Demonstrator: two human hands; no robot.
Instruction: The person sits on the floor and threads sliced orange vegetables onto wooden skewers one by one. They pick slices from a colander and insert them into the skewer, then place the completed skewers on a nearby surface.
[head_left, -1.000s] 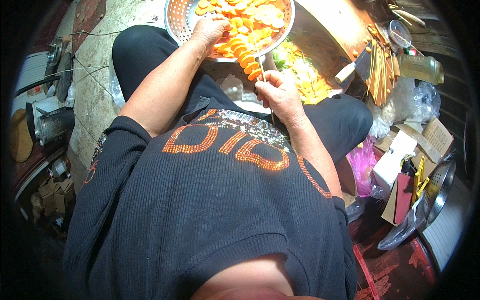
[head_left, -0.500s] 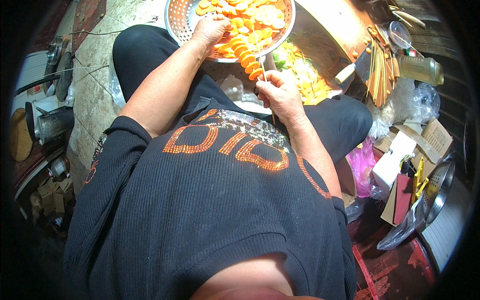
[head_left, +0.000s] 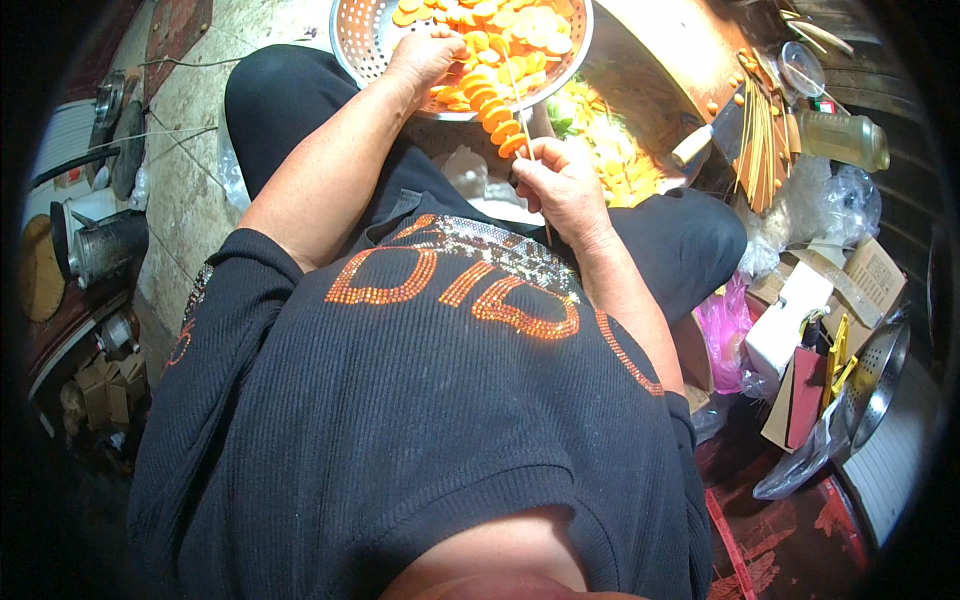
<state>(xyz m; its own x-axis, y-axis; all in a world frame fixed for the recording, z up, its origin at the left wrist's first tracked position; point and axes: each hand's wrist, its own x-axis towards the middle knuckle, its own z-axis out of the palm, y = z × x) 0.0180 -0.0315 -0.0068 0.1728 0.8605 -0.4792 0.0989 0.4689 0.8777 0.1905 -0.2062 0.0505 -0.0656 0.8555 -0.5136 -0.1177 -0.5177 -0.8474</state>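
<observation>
A perforated metal colander full of round orange carrot slices sits at the top of the view, by my knees. My left hand reaches over its rim, fingertips pinched on a carrot slice that they largely cover. Just outside the near rim, my right hand is closed around a thin wooden skewer, whose lower end sticks out below the fist. Along the skewer runs an overlapping row of carrot slices, reaching from the colander to my right fingertips. How the slices sit on the stick is partly hidden.
Right of the colander lie pale yellow and green cut pieces. Farther right are a cleaver, a bundle of skewers and a glass jar. Plastic bags, cardboard boxes and another colander crowd the right side.
Both hands stay almost in place. My left hand has shifted very slightly right and up; the skewer and its row of slices have barely moved.
</observation>
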